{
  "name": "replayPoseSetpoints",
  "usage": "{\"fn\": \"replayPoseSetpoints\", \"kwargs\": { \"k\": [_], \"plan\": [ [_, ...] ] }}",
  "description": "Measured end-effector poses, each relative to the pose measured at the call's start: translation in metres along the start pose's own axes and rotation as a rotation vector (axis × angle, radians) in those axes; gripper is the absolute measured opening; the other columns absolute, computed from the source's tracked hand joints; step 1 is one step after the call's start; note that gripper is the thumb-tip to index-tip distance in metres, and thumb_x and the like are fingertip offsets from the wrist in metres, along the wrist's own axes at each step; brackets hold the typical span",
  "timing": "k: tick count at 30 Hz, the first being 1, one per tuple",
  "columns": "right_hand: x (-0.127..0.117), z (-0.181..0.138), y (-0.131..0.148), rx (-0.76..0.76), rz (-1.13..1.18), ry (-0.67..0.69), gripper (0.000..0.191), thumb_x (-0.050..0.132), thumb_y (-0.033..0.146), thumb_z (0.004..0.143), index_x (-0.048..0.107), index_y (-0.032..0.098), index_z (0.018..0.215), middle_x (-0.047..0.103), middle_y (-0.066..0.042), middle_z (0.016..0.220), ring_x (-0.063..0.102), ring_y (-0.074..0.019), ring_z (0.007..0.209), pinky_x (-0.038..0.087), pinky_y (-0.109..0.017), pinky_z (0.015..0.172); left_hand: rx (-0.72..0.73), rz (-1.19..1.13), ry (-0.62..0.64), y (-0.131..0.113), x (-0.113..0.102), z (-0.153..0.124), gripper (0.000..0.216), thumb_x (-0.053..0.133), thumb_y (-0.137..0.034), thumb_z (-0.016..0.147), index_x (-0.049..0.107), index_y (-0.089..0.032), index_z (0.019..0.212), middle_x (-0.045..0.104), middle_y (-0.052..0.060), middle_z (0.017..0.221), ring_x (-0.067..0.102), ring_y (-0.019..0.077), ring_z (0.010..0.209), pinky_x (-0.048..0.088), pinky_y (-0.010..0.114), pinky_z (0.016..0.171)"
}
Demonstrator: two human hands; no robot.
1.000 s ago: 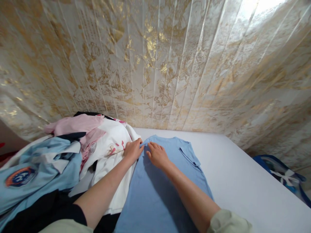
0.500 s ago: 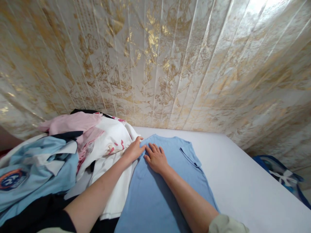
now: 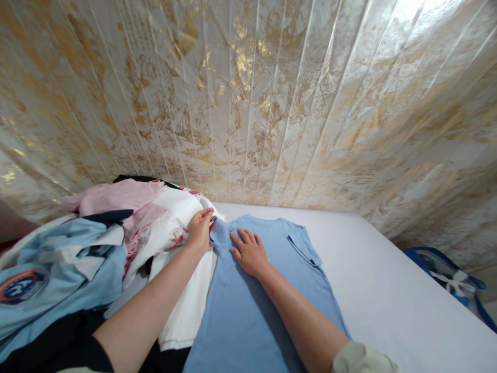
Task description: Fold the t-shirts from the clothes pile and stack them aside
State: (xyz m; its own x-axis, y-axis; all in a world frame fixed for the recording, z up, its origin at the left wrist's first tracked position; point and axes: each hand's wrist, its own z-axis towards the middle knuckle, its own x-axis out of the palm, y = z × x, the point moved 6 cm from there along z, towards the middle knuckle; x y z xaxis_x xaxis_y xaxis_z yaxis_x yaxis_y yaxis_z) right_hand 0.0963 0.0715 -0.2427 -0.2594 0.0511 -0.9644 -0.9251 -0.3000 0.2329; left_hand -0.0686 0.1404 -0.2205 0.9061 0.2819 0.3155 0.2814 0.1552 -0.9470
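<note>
A light blue T-shirt (image 3: 267, 290) lies flat on the white table (image 3: 388, 290), its collar end toward the wall. My left hand (image 3: 200, 228) is closed, pinching the shirt's left sleeve edge and drawing it out toward the clothes pile. My right hand (image 3: 248, 251) lies flat with fingers spread on the shirt's upper chest, pressing it down. The shirt's right sleeve (image 3: 305, 248) lies folded over on the cloth.
A heap of clothes (image 3: 93, 248) fills the left side: pink, white, light blue with an orange badge, and black pieces. A gold-and-white marbled wall (image 3: 272, 103) rises behind the table. A blue bag (image 3: 450, 280) sits low at the right.
My left hand has moved left and up a little, pulling the blue shirt's sleeve edge out with it. My right hand has stayed flat on the shirt.
</note>
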Motion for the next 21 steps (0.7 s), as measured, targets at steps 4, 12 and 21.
{"fn": "replayPoseSetpoints", "kwargs": {
  "k": [4, 12, 21],
  "plan": [
    [-0.001, -0.001, 0.000, -0.001, 0.001, -0.010, 0.052, 0.035, 0.049, 0.097, 0.035, 0.033, 0.146, 0.031, -0.003, 0.155, 0.024, -0.0224, 0.142, 0.017, -0.047, 0.114, 0.085, 0.374, 0.029, -0.001, 0.000, 0.000, 0.031, 0.054, -0.041, 0.079, 0.059, -0.016, 0.096, 0.067, 0.007, 0.094, 0.065, 0.0177, 0.085, 0.053, 0.027, 0.069],
    [-0.003, -0.001, 0.002, 0.005, 0.007, -0.010, 0.052, 0.036, 0.047, 0.097, 0.035, 0.032, 0.146, 0.032, -0.003, 0.154, 0.024, -0.0224, 0.142, 0.017, -0.046, 0.114, 0.256, 1.554, 0.379, 0.001, 0.023, -0.029, 0.030, 0.048, -0.037, 0.087, 0.064, -0.014, 0.099, 0.070, 0.017, 0.102, 0.065, 0.0286, 0.099, 0.047, 0.035, 0.081],
    [-0.002, -0.001, 0.001, 0.001, 0.014, -0.011, 0.051, 0.037, 0.048, 0.097, 0.036, 0.033, 0.146, 0.032, -0.003, 0.154, 0.024, -0.0223, 0.142, 0.016, -0.046, 0.114, 0.180, 1.242, 0.291, -0.001, 0.013, -0.011, 0.013, 0.053, -0.032, 0.082, 0.057, -0.020, 0.086, 0.069, 0.003, 0.086, 0.064, 0.0187, 0.081, 0.045, 0.026, 0.072]
  ]
}}
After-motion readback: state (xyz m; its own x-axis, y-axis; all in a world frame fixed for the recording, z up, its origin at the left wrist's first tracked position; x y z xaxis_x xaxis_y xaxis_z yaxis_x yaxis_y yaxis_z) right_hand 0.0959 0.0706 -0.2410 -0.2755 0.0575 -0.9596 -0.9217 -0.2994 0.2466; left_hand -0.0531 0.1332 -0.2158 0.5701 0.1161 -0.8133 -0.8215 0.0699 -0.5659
